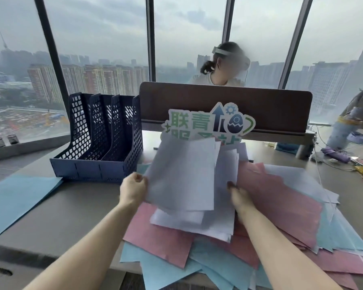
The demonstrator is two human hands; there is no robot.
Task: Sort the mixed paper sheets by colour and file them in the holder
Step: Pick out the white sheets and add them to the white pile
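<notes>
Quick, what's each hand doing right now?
Left hand: pinches the left edge of the white sheets, lifting them.
Right hand: grips the same white sheets at their right side.

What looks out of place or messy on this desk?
The pink and blue sheets lie in a loose, crooked heap, and some blue ones hang over the desk's front edge. The blue holder shows no paper in its slots. Both hands, left and right, hold white sheets.
</notes>
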